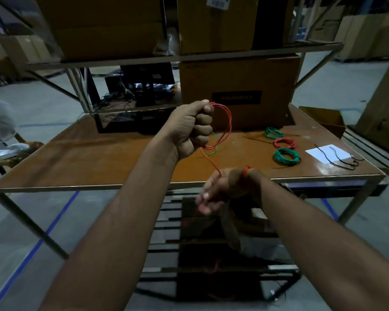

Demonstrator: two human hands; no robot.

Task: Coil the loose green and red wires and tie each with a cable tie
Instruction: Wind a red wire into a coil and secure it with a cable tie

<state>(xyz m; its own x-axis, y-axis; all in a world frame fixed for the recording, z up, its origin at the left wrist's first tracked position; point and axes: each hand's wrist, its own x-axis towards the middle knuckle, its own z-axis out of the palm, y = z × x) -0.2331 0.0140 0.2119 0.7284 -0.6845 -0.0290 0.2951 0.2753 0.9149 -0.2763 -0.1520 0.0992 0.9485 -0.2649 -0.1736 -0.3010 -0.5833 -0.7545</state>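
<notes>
Two bare forearms reach out from the bottom of the view, over the front edge of a brown table (99,153). Right hand (218,189) sits low, just at that edge, blurred, an orange band on the wrist; its fingers pinch a loose strand of red wire (228,122) that runs up and left to the other hand. Left hand (189,129) is raised above the tabletop, fist curled tight around a bundle of red loops that arc out to its right. A thin green wire (215,142) shows among those loops, hanging just below the fist.

Over on the right of the table lie three finished coils, close together: a green coil (272,133) at the back, a red coil (283,143) in the middle, another green coil (286,156) nearest. Right of them, black cable ties (344,161) lie across a white sheet of paper (323,157). Behind it all stands a big cardboard box (238,86).
</notes>
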